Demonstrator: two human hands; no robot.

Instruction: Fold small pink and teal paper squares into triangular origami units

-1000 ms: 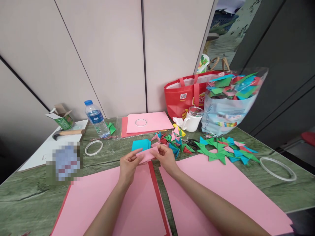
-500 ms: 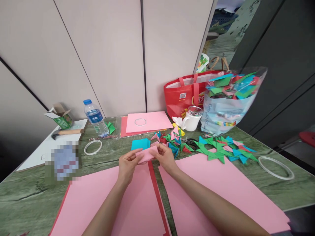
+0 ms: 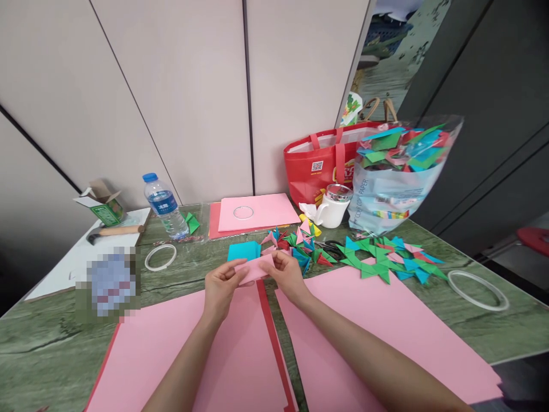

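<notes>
A small folded piece of pink paper [image 3: 254, 270] is stretched between my two hands, above the table's middle. My left hand [image 3: 222, 286] pinches its left end between thumb and fingers. At the right end, my right hand [image 3: 286, 276] grips it the same way. Below my forearms lie two stacks of large pink sheets, the left stack [image 3: 163, 343] with red paper showing at its edges and the right stack [image 3: 386, 332] fanned slightly. Just behind the held paper is a blue paper square stack [image 3: 242, 250], partly covered by my fingers.
Behind my right hand are folded paper pieces [image 3: 302, 243], scissors [image 3: 332, 249] and green star-shaped paper rings [image 3: 369, 260]. A white mug [image 3: 333, 210], red bag [image 3: 306, 177] and filled plastic bag [image 3: 390, 194] stand beyond. Leftward are a bottle [image 3: 165, 206], hammer [image 3: 115, 230] and white ring [image 3: 160, 258].
The view has shifted very slightly, so everything sits a little further left. Both hands keep their hold on the pink paper, with hardly any movement.
</notes>
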